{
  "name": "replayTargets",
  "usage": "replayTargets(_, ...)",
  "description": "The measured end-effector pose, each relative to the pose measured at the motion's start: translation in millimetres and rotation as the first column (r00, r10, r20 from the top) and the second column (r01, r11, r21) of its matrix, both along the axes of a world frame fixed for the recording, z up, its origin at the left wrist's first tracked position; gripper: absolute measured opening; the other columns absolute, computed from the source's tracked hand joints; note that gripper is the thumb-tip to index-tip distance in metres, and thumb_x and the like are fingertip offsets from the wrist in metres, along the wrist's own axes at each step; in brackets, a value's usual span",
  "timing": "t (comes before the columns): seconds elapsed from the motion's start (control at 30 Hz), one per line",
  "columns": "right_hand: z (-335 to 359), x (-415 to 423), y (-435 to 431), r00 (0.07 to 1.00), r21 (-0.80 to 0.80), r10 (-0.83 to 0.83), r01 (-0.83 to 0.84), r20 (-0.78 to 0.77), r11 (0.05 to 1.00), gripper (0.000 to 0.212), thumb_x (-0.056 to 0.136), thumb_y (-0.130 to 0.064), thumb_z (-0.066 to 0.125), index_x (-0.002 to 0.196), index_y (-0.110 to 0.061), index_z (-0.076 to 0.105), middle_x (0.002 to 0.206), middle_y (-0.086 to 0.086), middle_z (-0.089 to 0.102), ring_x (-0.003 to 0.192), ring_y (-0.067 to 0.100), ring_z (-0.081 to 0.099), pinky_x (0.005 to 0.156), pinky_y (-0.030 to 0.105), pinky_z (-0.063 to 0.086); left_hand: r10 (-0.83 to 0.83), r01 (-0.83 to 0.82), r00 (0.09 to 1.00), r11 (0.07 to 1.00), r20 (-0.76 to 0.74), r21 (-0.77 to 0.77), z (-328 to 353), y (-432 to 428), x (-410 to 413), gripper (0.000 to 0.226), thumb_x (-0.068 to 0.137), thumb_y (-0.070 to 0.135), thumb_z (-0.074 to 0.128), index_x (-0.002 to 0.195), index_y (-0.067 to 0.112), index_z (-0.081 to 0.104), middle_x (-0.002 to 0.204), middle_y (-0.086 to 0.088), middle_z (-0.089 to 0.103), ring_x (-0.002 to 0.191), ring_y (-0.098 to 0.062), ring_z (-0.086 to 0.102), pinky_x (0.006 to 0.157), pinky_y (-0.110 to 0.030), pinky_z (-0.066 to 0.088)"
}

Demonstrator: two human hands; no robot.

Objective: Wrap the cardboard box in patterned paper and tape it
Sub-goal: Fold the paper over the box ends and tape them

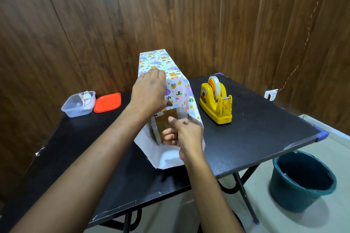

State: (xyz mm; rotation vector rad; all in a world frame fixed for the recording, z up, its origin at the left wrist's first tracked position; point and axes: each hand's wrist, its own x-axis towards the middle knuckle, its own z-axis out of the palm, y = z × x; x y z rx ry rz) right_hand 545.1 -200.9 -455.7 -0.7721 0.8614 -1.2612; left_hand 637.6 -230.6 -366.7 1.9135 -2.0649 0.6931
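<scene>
The cardboard box lies on the black table, and only its near brown end shows. White patterned paper with colourful cartoon shapes covers its top and right side and sticks up past its far end. My left hand rests on top of the paper, fingers pressing it onto the box. At the box's near end, my right hand has its fingers curled, pinching the paper's right flap. The paper's white underside spreads on the table below.
A yellow tape dispenser with a roll of clear tape stands right of the box. A clear plastic container and its orange lid sit at the table's left. A dark bucket stands on the floor, right.
</scene>
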Motion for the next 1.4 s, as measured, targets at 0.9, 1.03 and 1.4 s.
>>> replayTargets(0.9,13.5,-140.5,-177.7,0.456,-0.102,-0.109,0.039,-0.883,0.994,0.032,0.084,-0.036,0.065,0.064,-0.013,0.054,0.090,0.009,0.068,0.093,0.028,0.062,0.073,0.034,0.047,-0.292,0.337,0.924,0.927,-0.246,0.163,27.8,-45.2,-109.5,0.027,0.096,0.023,0.044,0.121,0.022,0.056,0.116,0.000,0.063,0.104,-0.022,0.058,0.077,-0.030,0.046)
replayTargets(1.03,25.9,-141.6,-173.7,0.623,-0.054,-0.063,0.033,-0.780,0.998,0.029,0.077,-0.007,0.070,0.057,-0.007,0.050,0.066,0.007,0.052,0.068,0.025,0.060,0.057,0.027,0.041,-0.255,0.300,0.943,0.929,-0.212,0.218,20.5,-60.9,-117.3,0.029,0.095,0.024,0.045,0.123,0.023,0.054,0.118,-0.001,0.062,0.104,-0.023,0.058,0.073,-0.030,0.041)
replayTargets(1.4,33.1,-154.5,-144.6,0.810,0.048,-0.027,0.068,-0.586,0.997,0.018,0.087,-0.002,0.058,0.070,-0.003,0.058,0.060,0.006,0.049,0.049,0.011,0.039,0.041,0.017,0.028,-0.216,0.276,0.940,0.936,-0.263,0.219,14.9,-68.5,-119.6,0.033,0.095,0.016,0.041,0.124,0.022,0.053,0.120,-0.001,0.062,0.105,-0.023,0.058,0.080,-0.034,0.048)
